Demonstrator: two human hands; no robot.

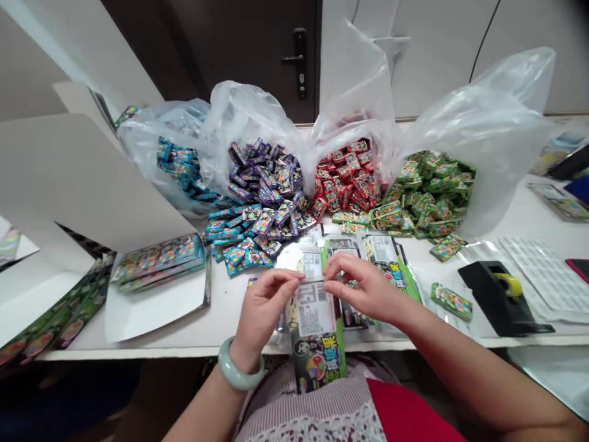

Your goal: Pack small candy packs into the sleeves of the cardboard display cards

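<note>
A flat printed candy bag (317, 353), black and green with a pale label panel, hangs over the table's front edge towards my lap. My left hand (264, 307) is closed, thumb and forefinger pinching the upper left corner of this bag. At its upper right corner my right hand (363, 288) pinches in the same way. Under and behind my fingers lie more flat printed bags (391, 261), partly covered by my right hand. Whether the bag's top is sealed or parted, I cannot tell.
Behind stand clear plastic sacks with blue packets (179, 162), purple packets (267, 172), red packets (345, 175) and green packets (432, 184), some spilling forward. A white carton (156, 313) with filled packs is at left. A black tape dispenser (494, 298) and single green packet (451, 301) lie right.
</note>
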